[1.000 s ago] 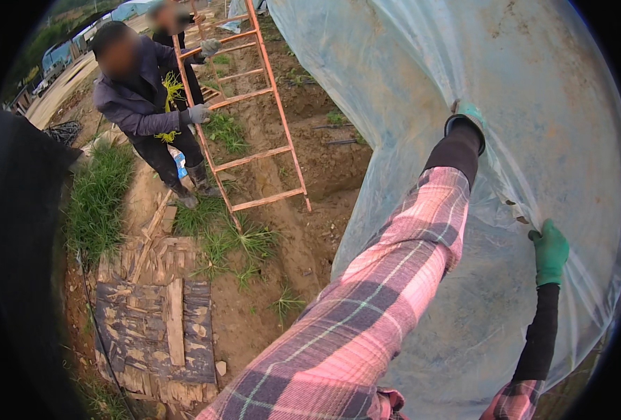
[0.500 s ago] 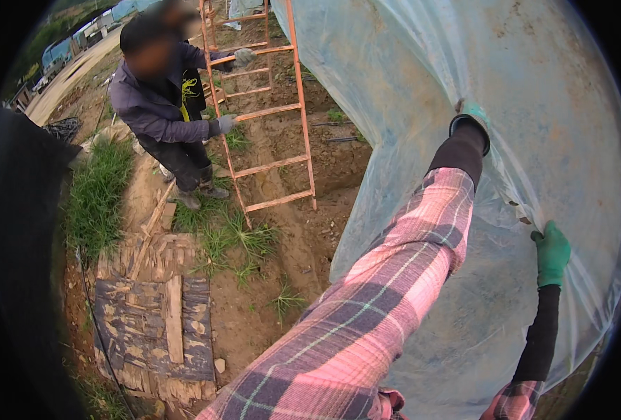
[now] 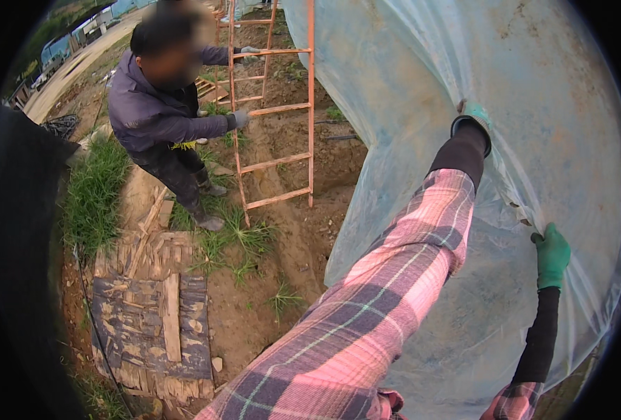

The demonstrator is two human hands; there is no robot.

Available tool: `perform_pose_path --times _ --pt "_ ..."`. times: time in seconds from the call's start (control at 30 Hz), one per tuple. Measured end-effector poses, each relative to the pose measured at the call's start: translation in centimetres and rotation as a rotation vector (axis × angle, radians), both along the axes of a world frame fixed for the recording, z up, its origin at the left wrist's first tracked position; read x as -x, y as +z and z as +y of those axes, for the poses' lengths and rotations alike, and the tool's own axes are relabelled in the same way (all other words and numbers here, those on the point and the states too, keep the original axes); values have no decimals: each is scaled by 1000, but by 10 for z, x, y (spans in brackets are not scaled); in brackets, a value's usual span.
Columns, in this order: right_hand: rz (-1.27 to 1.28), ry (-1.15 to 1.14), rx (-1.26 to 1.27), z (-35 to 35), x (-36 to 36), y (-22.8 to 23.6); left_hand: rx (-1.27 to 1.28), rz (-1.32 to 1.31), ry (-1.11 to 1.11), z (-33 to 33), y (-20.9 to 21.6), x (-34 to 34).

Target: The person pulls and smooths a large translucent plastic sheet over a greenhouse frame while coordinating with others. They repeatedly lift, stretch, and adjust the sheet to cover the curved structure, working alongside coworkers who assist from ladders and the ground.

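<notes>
A large sheet of cloudy, translucent plastic film (image 3: 401,175) hangs in front of me on the right, stained with brown dirt. My left hand (image 3: 477,113), in a green glove, reaches far up and grips it where folds draw together; my sleeve and wrist hide most of its fingers. Lower and further right, my right hand (image 3: 553,256), also green-gloved, is closed on a gathered fold of the same film. Between both hands runs a pulled crease with small torn or dirty spots.
At the upper left another person (image 3: 153,112) in a dark jacket and grey gloves holds a rusty orange metal ladder frame (image 3: 277,165). Below lie a weathered board panel (image 3: 142,329), a loose plank (image 3: 172,318), grass tufts (image 3: 100,192) and bare soil.
The other person has stepped a little closer and the ladder frame has shifted right and become more upright. Both of my hands stay where they were on the film.
</notes>
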State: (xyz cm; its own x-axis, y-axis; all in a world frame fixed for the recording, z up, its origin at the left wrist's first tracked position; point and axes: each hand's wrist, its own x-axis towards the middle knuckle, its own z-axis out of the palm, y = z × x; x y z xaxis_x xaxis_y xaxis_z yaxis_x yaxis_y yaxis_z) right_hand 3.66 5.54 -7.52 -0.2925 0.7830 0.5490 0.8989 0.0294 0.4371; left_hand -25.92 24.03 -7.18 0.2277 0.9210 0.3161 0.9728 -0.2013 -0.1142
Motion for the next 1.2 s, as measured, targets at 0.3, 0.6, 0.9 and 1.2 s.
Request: perform_pose_path --times 0.3,0.6,0.9,1.2 --pt "3 2 0 0 -8 -4 14 19 -18 1 -1 -4" --pt "17 -6 10 0 -7 -3 6 -16 2 -4 3 -2" --pt "11 66 -5 -2 -3 2 32 -30 -10 -14 6 -4" --pt "-42 8 16 7 -17 6 66 -22 -22 -3 7 -9"
